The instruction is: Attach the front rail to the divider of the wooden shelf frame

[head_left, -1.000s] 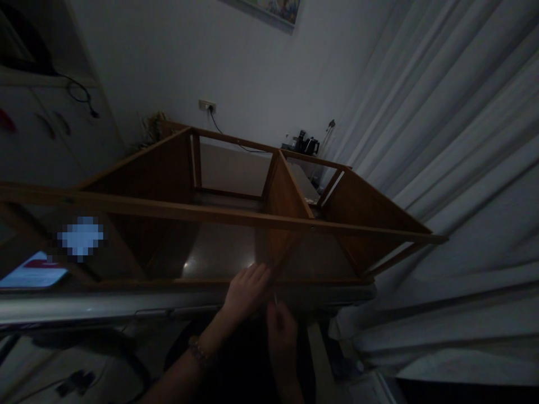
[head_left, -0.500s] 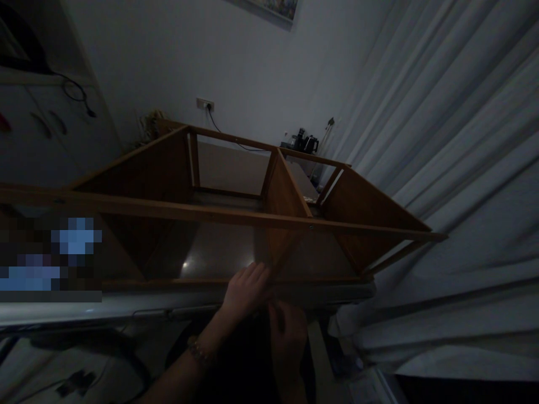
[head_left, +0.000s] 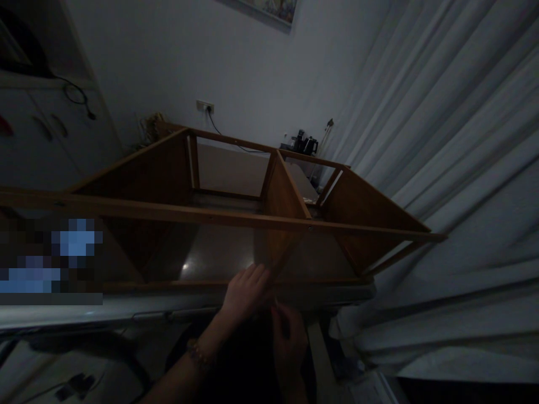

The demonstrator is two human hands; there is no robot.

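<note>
A brown wooden shelf frame (head_left: 252, 217) lies across a table, with a middle divider (head_left: 284, 191) splitting its open bays. At the near lower rail, by the foot of that divider, my left hand (head_left: 246, 292) has its fingers curled over the wood; a beaded bracelet (head_left: 199, 354) circles the wrist. Just below and to the right, my right hand (head_left: 290, 331) is closed in a pinch close under the rail. Whatever its fingertips hold is too dark and small to make out.
The pale table edge (head_left: 105, 310) runs along the near side. White curtains (head_left: 475, 185) hang close at the right. A cabinet (head_left: 46, 123) stands left, and a wall socket (head_left: 205, 106) with a cord is behind. Dark appliances (head_left: 309, 145) sit at the back. A pixelated patch covers the left.
My right hand has shifted very slightly, its fingertips turning near the rail. My left hand keeps its place on the frame.
</note>
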